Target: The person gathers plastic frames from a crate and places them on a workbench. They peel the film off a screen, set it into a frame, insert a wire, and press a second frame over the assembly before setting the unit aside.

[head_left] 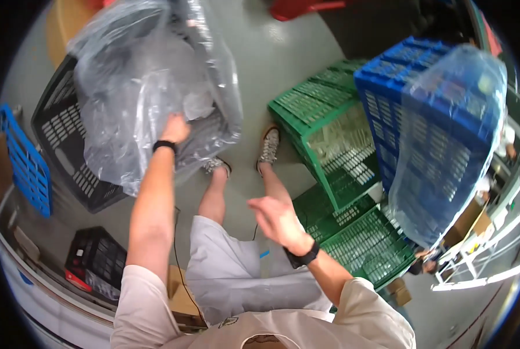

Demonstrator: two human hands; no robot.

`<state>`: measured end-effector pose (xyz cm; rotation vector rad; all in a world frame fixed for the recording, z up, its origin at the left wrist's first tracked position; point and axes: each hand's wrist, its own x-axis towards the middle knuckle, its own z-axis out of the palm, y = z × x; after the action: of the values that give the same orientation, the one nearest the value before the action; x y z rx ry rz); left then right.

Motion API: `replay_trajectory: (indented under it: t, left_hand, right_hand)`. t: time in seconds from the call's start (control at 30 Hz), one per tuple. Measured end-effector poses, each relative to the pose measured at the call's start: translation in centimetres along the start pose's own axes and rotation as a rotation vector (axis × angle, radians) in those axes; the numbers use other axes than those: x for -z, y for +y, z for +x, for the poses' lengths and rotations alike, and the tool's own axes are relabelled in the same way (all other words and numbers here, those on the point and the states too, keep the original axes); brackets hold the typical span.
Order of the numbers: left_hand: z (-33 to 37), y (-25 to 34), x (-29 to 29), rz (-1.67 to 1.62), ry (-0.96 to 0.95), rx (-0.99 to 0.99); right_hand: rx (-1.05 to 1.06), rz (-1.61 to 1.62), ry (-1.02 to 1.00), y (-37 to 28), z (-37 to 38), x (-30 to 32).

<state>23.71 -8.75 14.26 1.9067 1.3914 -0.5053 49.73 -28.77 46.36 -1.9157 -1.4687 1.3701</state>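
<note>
My left hand reaches over a dark grey crate, inside the loose clear plastic bag that lines it and spills over its rim. Its fingers look curled together, and what they hold, if anything, is hidden. Just beyond the fingertips lies a small pale, see-through piece; I cannot tell whether they touch it. My right hand hovers above my lap with its fingers apart and nothing in them.
Green crates stand to my right, one holding clear items. Beside them rises a blue crate draped in clear plastic. A blue slatted panel and a black crate are on the left. A thin cable runs near my leg.
</note>
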Motion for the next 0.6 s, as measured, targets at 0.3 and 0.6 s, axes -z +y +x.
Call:
replay_trajectory:
  t: [0.3,0.6]
  left_hand:
    - [-6.0,1.1,6.1,-0.018,0.222,0.128]
    - [-10.1,39.2,9.7,-0.527,0.132,-0.634]
  right_hand:
    - [-0.681,0.138,0.355,32.8,-3.7,10.9]
    - [-0.76,-0.313,0.283,53.1,6.3,5.0]
